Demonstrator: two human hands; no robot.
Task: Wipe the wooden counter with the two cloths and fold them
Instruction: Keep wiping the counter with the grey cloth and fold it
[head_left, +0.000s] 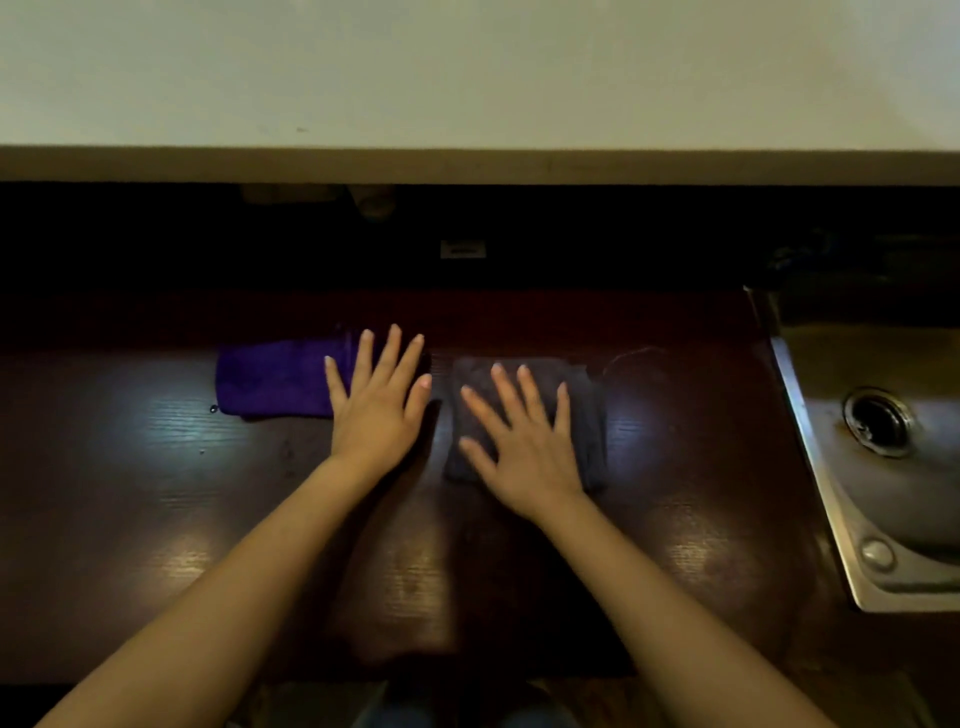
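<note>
Purple cloth (275, 382): folded into a flat rectangle on the wooden counter (130, 493), left of centre; no label or writing readable on it
Left hand (376, 410): palm down, fingers spread and flat; it covers the right end of the purple cloth
Grey cloth (589, 431): folded into a compact block, just beside the purple cloth, a narrow strip of counter between them; no tag legible
Right hand (524, 447): palm down on the grey cloth, fingers splayed, gripping nothing
Sink (852, 493): steel, at the right end of the counter; round drain (879, 421) visible; no brand mark readable
</note>
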